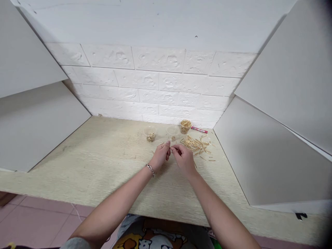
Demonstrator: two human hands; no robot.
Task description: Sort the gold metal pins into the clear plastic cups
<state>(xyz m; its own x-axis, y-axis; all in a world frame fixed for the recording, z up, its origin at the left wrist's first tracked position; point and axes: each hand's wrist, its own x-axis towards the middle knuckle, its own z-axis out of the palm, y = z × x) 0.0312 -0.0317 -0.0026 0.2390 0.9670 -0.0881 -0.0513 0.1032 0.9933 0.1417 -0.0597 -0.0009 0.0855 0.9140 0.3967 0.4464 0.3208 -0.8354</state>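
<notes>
My left hand (162, 153) and my right hand (183, 158) meet near the middle of the table, both closed, with fingertips almost touching. Whatever they pinch is too small to name. Just right of my right hand spreads a loose pile of thin gold-coloured metal pins (195, 144). Beyond my fingers stand a clear plastic cup (173, 130) with a few small gold pieces at its bottom, and another clear cup (150, 130) to its left with more of them. A third cup (185, 128) is heaped full of gold-coloured pieces.
A red printed tube-like stick (199, 129) lies behind the pile, near the white brick-patterned wall (147, 81). White panels (272, 155) flank the wooden table (103, 155) on both sides. A small black object (301, 216) sits at the right front.
</notes>
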